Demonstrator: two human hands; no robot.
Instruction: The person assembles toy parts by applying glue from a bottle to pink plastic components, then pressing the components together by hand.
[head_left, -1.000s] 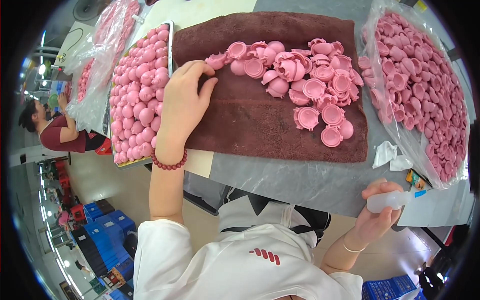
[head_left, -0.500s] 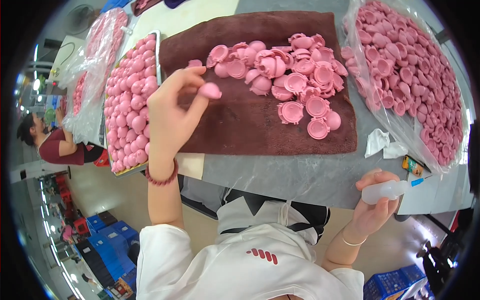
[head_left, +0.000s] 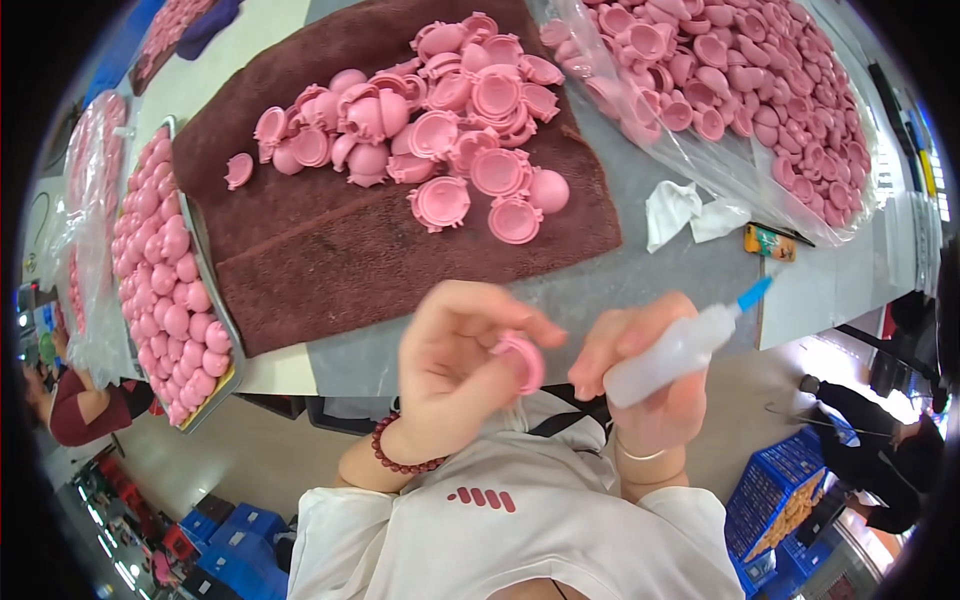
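Observation:
A small pink plastic half-shell (head_left: 525, 362) is pinched between the thumb and fingers of my left hand (head_left: 440, 365), its round rim facing my right side. My right hand (head_left: 655, 405) is wrapped round a white squeeze bottle (head_left: 665, 358), tilted so its blue needle tip (head_left: 755, 292) points up and to the right, away from the shell. Both hands are close together in front of my body, just off the table's near edge. Beyond them, loose pink half-shells (head_left: 437, 135) lie in a heap on a brown towel (head_left: 360, 285).
On the left stands a tray (head_left: 205, 240) filled with pink balls. A clear plastic bag (head_left: 700, 160) of pink shells lies at the far right. Near it are a crumpled white tissue (head_left: 672, 212) and a small orange-and-green item (head_left: 770, 243). Blue crates (head_left: 770, 490) stand below the table at right.
My left hand has come back from over the towel toward my body with the pink half-shell. My right hand has moved in beside it, still holding the bottle. The whole view has shifted.

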